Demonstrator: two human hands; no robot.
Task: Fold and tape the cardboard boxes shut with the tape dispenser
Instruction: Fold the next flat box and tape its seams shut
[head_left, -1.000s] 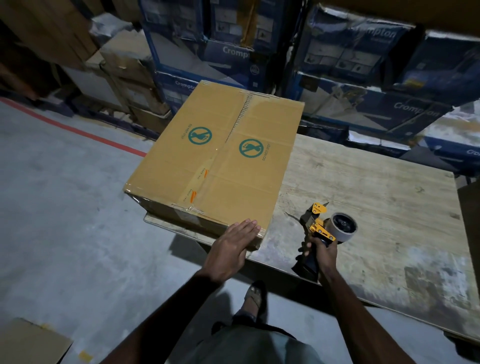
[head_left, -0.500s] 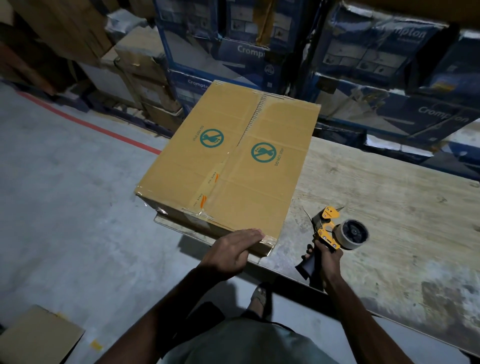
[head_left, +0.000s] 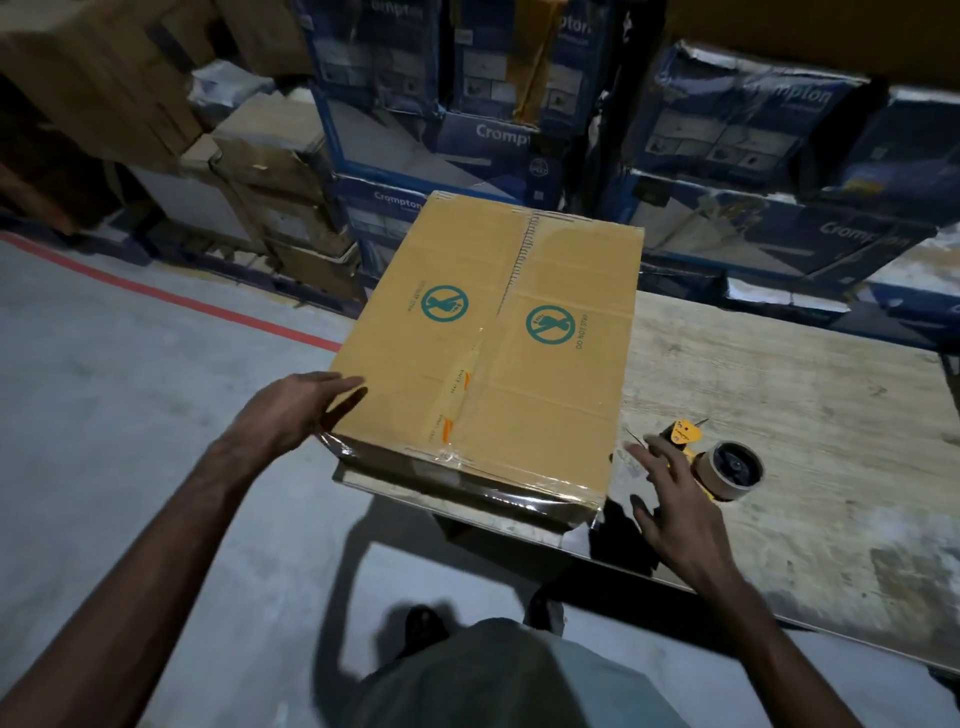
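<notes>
The cardboard box (head_left: 509, 353) sits on the near left corner of the wooden table (head_left: 805, 415), its near left corner jutting past the table's edge. Its top flaps are folded flat, with clear tape (head_left: 452, 415) along the centre seam and glossy tape over the near edge.

The left hand (head_left: 296, 410) is at the box's near left corner, fingers straight and spread, holding nothing; motion blur hides whether it touches the wall. The right hand (head_left: 670, 499) hovers with fingers splayed, gripping nothing, just by the tape dispenser (head_left: 727, 467), which lies on the table close to the near edge, beside the box's near right corner.

The box looks like stiff corrugated board, bulky enough to need both hands; its weight cannot be told. The taped strips are probably slick, so bare cardboard on opposite side walls, low near the corners, seems the better hold. The "do not step" marks suggest keeping pressure off the top.
</notes>
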